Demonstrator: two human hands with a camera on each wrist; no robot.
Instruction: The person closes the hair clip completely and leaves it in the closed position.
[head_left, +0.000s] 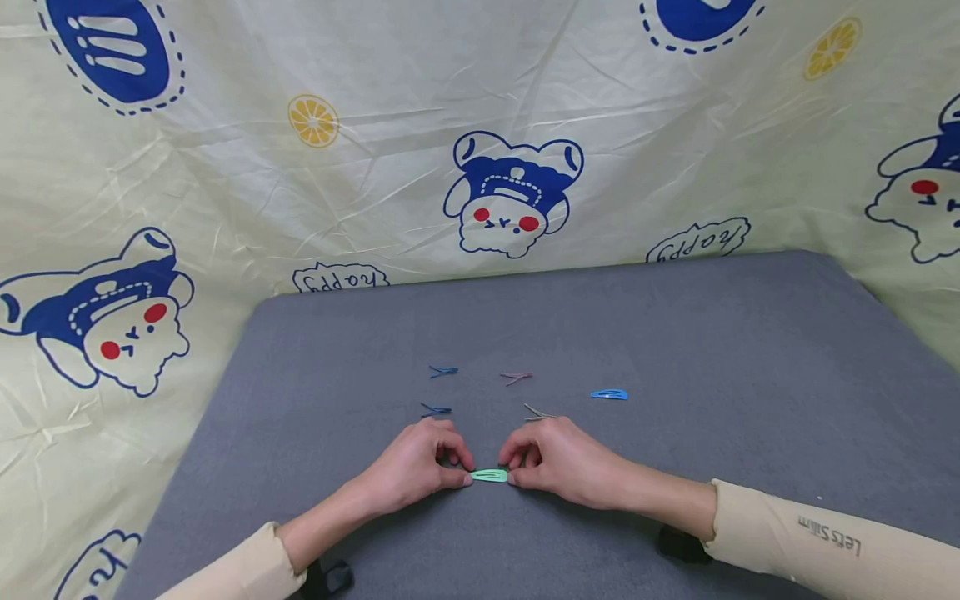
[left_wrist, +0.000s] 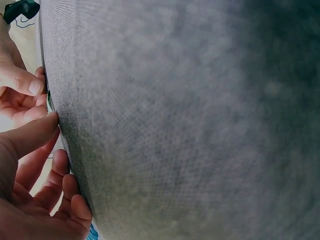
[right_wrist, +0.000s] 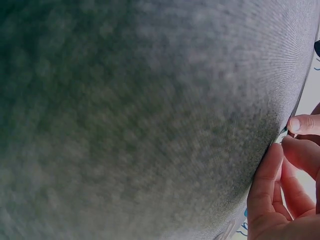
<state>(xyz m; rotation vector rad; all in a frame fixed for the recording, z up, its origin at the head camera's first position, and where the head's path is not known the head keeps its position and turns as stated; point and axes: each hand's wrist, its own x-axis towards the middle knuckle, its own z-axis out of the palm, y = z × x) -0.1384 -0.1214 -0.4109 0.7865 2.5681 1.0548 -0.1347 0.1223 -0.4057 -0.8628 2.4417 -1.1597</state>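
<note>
A mint-green snap hair clip [head_left: 490, 476] lies crosswise low over the grey tabletop, between both hands. My left hand [head_left: 412, 468] pinches its left end with thumb and index finger. At the right end, the thumb and index finger of my right hand [head_left: 567, 463] pinch it the same way. Only a thin green edge of the clip shows between the fingertips in the left wrist view. Just beyond the right hand's knuckles is a pale open-legged hairpin [head_left: 537, 412], partly covered by the hand. A dark blue hairpin [head_left: 436, 409] lies just beyond the left hand.
Farther back on the grey table [head_left: 712, 350] lie another blue hairpin [head_left: 443, 372], a pink hairpin [head_left: 517, 378] and, to the right, a bright blue snap clip [head_left: 610, 394]. A patterned white cloth [head_left: 390, 192] hangs behind the table's far edge.
</note>
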